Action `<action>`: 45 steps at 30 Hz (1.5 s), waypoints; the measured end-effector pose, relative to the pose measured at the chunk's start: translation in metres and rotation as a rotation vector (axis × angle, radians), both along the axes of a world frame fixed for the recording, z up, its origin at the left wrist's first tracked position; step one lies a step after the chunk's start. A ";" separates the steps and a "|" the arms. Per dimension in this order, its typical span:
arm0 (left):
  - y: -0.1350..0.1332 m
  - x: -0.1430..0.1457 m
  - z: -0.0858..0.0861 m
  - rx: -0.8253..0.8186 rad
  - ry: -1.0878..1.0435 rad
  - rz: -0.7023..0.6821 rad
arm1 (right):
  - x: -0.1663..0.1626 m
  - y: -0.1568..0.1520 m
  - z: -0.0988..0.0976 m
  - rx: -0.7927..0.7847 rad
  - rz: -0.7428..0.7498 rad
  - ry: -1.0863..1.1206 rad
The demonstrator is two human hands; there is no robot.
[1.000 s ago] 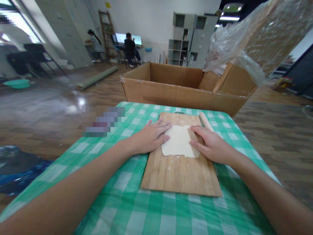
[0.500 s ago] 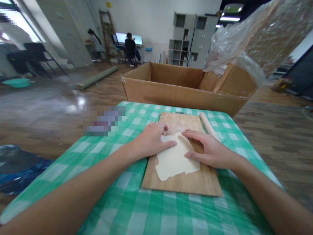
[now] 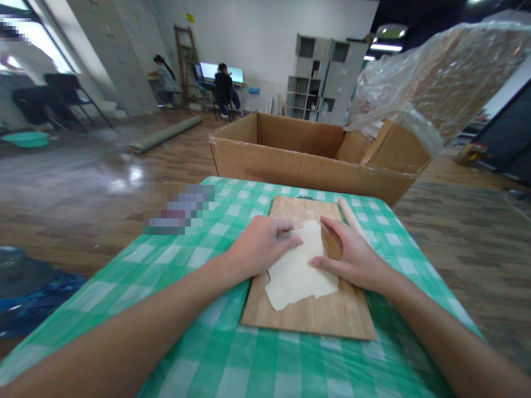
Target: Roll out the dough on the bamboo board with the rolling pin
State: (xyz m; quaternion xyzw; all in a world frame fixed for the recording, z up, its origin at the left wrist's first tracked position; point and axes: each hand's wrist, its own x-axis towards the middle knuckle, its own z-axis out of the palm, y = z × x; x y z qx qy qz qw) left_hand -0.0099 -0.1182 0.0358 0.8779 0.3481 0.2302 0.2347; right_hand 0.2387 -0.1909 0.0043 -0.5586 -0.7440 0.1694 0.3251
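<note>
A thin, pale sheet of dough with an uneven outline lies flat on a wooden cutting board. My left hand is at the sheet's upper left edge, its fingers curled and its thumb on top of the dough. On the other side, my right hand has its thumb and fingers spread apart. That thumb touches the dough's right part, and the fingertips are by its upper right edge. A rolling pin lies along the board's right side, partly behind my right hand.
A green and white checked cloth covers the table. Beyond its far edge stands a large open cardboard box with plastic wrap on its raised flap. A blurred-out object is at the left edge. Two people sit in the background.
My left fingers have come closer to the thumb over the dough's edge. My right fingertips have drawn back slightly to the right, off the dough's top. The view has tilted up slightly.
</note>
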 end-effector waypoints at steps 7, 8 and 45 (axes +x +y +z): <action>-0.002 0.009 -0.007 -0.325 -0.648 0.204 | -0.010 0.004 0.003 -0.265 0.042 0.698; -0.003 0.011 -0.009 -0.411 -0.713 0.213 | -0.011 0.004 0.004 -0.291 0.009 0.752; -0.016 0.018 -0.018 -0.749 -0.493 0.007 | -0.030 -0.015 0.016 -0.256 -0.173 0.570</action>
